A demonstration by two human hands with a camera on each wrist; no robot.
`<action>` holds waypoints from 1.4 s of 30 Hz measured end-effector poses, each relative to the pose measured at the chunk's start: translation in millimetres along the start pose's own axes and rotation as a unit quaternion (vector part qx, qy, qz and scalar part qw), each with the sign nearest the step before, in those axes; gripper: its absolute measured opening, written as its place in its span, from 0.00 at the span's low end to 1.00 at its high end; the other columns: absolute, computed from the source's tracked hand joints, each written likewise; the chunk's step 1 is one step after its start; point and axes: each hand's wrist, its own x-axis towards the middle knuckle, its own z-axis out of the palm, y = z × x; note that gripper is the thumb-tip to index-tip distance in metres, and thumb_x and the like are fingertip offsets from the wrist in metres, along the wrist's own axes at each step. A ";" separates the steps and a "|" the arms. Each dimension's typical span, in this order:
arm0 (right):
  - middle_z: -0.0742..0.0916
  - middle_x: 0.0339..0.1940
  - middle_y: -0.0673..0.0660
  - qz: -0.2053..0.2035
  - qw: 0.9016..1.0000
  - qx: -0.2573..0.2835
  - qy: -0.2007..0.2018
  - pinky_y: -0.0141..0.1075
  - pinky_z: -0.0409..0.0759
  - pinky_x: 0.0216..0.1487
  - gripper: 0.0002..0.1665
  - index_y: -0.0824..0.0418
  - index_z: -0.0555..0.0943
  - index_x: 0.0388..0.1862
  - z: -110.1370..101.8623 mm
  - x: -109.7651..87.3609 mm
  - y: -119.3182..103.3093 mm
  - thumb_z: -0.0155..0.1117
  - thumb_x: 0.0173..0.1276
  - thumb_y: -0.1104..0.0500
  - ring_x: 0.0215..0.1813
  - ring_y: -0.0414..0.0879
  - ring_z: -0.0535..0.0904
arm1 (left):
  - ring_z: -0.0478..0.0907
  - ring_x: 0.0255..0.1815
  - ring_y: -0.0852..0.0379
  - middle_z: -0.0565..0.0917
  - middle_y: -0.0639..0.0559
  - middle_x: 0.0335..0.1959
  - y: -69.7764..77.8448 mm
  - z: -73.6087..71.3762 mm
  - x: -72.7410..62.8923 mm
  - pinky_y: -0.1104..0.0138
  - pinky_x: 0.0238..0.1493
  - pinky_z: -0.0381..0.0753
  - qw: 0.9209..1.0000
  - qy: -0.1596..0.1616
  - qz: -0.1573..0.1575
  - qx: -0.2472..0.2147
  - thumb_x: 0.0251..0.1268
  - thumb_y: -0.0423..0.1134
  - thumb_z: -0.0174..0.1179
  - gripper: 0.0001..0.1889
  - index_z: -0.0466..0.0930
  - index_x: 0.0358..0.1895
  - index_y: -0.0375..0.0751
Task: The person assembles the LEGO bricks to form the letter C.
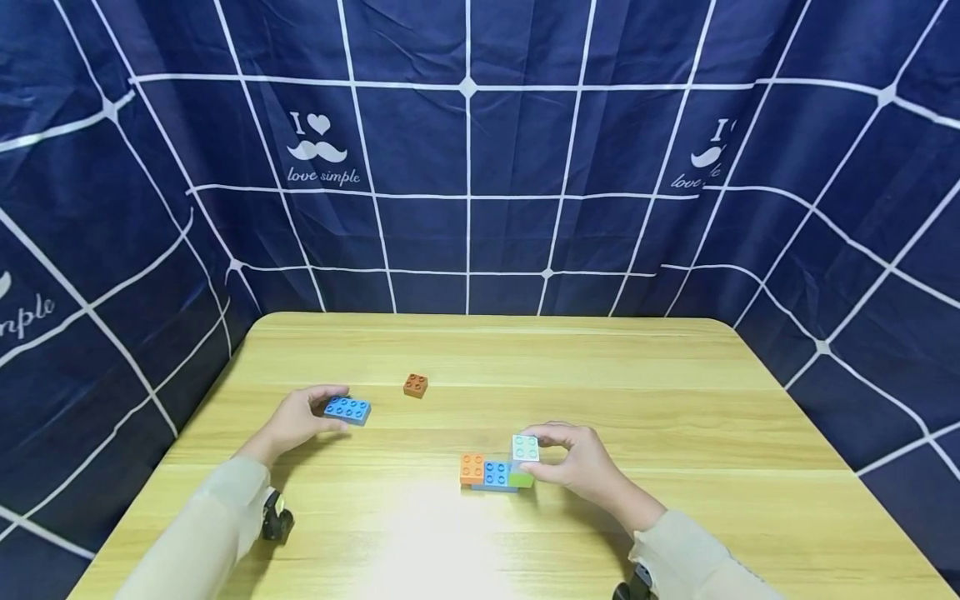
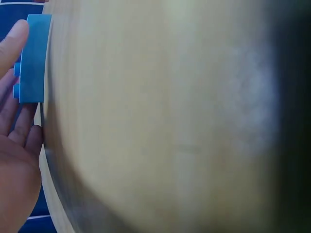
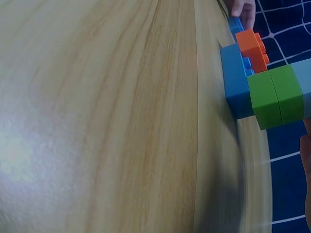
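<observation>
My left hand grips a blue brick, thumb and fingers at its sides; in the left wrist view the thumb lies near the studs of this blue brick. On the right, my right hand pinches a pale blue brick at the top of a small stack. Under it sit two green bricks, one above the other. They stand on one end of a long blue brick, with an orange brick on its other end. Studs of the long brick show between them.
A brown-orange brick lies farther back on the wooden table, between the hands. Dark blue cloth with white lines hangs around the table's back and sides. Glare brightens the tabletop near the front middle.
</observation>
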 end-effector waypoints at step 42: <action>0.86 0.42 0.46 -0.005 1.000 0.002 -0.002 0.49 0.78 0.50 0.20 0.55 0.85 0.45 2.0 0.5 3.9 0.76 0.53 0.55 0.43 0.44 0.81 | 0.75 0.40 0.53 0.82 0.50 0.42 85.6 55.3 5.5 0.58 0.43 0.76 0.993 0.001 0.118 -0.016 0.46 0.34 0.74 0.19 0.84 0.45 0.37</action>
